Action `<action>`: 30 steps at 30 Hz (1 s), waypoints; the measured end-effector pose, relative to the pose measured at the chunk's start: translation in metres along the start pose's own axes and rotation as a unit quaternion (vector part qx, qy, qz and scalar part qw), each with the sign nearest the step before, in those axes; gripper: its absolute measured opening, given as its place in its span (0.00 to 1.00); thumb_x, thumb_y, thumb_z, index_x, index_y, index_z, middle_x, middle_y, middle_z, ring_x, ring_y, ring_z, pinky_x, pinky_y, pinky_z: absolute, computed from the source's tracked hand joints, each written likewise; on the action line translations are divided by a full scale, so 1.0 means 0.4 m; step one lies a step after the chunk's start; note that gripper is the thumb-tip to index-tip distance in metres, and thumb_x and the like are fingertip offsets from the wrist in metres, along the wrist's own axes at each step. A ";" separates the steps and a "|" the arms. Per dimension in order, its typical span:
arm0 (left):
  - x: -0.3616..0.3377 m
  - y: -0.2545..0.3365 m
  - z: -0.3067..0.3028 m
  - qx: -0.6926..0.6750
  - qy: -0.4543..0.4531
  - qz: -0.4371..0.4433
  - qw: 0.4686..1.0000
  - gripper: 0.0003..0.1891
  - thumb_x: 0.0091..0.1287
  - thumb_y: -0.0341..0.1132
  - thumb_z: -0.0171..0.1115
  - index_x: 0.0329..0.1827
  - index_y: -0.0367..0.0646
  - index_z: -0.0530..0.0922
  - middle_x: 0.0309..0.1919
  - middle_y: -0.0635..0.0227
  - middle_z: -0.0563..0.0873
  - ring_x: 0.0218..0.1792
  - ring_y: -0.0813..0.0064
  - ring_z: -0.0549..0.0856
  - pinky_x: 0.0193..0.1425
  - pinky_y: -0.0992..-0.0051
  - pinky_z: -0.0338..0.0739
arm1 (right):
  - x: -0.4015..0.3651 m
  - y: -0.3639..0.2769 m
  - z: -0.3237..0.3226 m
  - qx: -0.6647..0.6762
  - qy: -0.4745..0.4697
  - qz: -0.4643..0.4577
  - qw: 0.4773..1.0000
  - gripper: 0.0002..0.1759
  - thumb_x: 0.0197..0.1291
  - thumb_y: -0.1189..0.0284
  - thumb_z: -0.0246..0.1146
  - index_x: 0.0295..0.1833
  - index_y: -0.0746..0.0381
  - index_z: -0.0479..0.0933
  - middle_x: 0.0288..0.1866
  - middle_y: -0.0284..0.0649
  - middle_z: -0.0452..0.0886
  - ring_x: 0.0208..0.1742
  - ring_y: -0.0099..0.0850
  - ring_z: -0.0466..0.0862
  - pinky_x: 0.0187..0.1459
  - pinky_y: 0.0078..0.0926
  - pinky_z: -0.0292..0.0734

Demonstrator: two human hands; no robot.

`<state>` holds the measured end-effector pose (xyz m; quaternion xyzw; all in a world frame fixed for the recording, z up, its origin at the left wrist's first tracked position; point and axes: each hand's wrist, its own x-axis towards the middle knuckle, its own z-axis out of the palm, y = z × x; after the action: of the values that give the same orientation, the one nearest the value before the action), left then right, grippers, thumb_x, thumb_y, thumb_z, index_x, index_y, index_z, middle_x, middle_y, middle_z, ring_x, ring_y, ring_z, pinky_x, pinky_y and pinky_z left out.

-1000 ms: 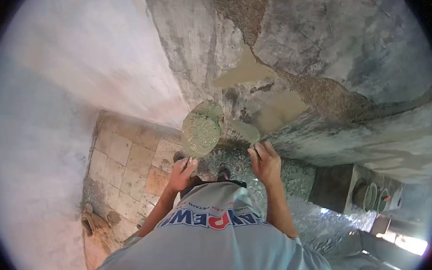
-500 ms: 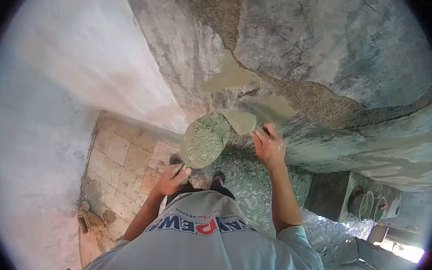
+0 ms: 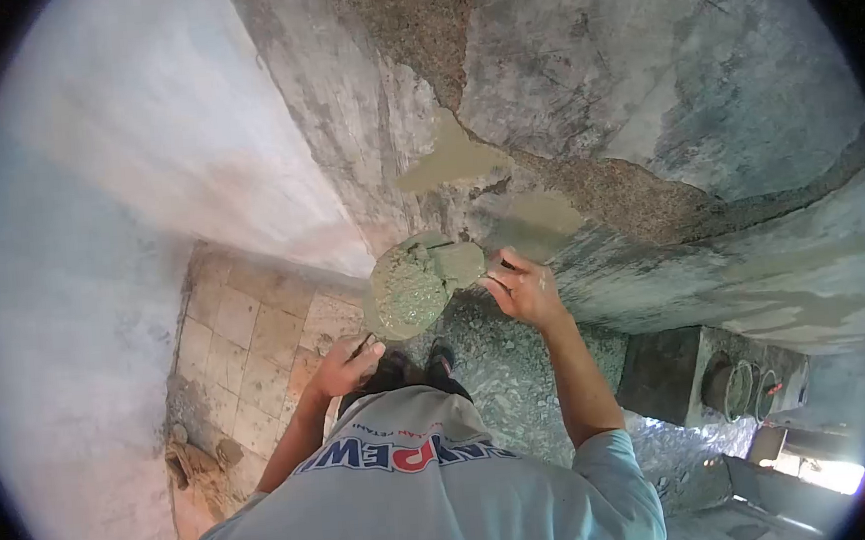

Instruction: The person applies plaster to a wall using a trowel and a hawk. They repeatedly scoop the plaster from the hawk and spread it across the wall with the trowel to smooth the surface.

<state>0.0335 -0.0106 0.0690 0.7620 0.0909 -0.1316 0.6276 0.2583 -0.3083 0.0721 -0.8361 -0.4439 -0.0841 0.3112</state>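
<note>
My left hand [image 3: 351, 364] is closed on the near edge of a round, shallow mortar pan [image 3: 393, 330]. Wet grey-green mortar [image 3: 409, 294] lies heaped in it. In my right hand [image 3: 526, 289] is a trowel [image 3: 460, 262], pinched at its handle end, which my fingers mostly hide. The trowel's blade, coated with mortar, lies over the right side of the heap. Just beyond the pan stands the wall, with a smooth damp plaster patch [image 3: 452, 158] on it.
A rough exposed strip [image 3: 638, 195] runs across the grey wall [image 3: 589, 68]. To the left are a pale wall [image 3: 143, 140] and floor tiles [image 3: 240, 314]. Rubble covers the floor [image 3: 510, 375] near my feet. A dark block [image 3: 661, 374] and round containers [image 3: 740, 389] stand at right.
My right hand has moved left and slightly down, bringing the trowel blade from beside the pan's right edge onto the mortar. The pan stays in my left hand, nearly in place.
</note>
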 end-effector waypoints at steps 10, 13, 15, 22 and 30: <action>0.038 -0.094 -0.062 -0.010 0.027 0.071 0.997 0.16 0.77 0.43 0.60 0.40 0.37 0.78 0.28 0.68 0.79 0.26 0.78 0.76 0.33 0.69 0.72 | 0.056 -0.100 -0.004 0.020 0.100 0.131 0.986 0.14 0.66 0.61 0.71 0.44 0.62 0.84 0.42 0.48 0.84 0.38 0.52 0.85 0.38 0.45 0.81; 0.029 -0.119 -0.096 -0.061 0.028 0.024 0.997 0.17 0.77 0.45 0.61 0.38 0.37 0.79 0.23 0.71 0.75 0.24 0.79 0.71 0.29 0.69 0.67 | 0.107 -0.127 -0.024 -0.008 0.084 0.181 0.980 0.15 0.67 0.61 0.70 0.45 0.62 0.84 0.39 0.49 0.84 0.37 0.53 0.85 0.39 0.46 0.80; 0.029 -0.165 -0.127 -0.061 0.026 0.025 0.997 0.18 0.76 0.46 0.62 0.39 0.36 0.79 0.20 0.72 0.72 0.24 0.80 0.69 0.28 0.69 0.64 | 0.143 -0.155 -0.047 -0.055 0.085 0.209 0.973 0.12 0.67 0.65 0.70 0.43 0.63 0.83 0.35 0.49 0.83 0.35 0.52 0.84 0.39 0.44 0.78; 0.041 -0.314 -0.212 -0.073 0.040 0.050 0.995 0.17 0.74 0.45 0.64 0.39 0.36 0.78 0.20 0.72 0.71 0.24 0.79 0.69 0.28 0.68 0.63 | 0.195 -0.207 -0.133 -0.087 0.022 0.256 0.962 0.19 0.69 0.56 0.67 0.42 0.63 0.81 0.33 0.52 0.84 0.36 0.55 0.85 0.37 0.49 0.78; 0.062 -0.350 -0.255 -0.059 0.021 0.058 0.996 0.18 0.74 0.42 0.63 0.31 0.38 0.75 0.19 0.73 0.71 0.23 0.81 0.68 0.28 0.70 0.62 | 0.173 -0.222 -0.094 -0.142 0.100 0.249 0.953 0.16 0.71 0.61 0.66 0.40 0.65 0.79 0.29 0.52 0.82 0.34 0.57 0.84 0.35 0.50 0.76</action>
<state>0.0234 0.1162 -0.0511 0.7299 0.0669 -0.0733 0.6763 0.2336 -0.2464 0.1702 -0.9428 -0.1716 -0.1494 0.2437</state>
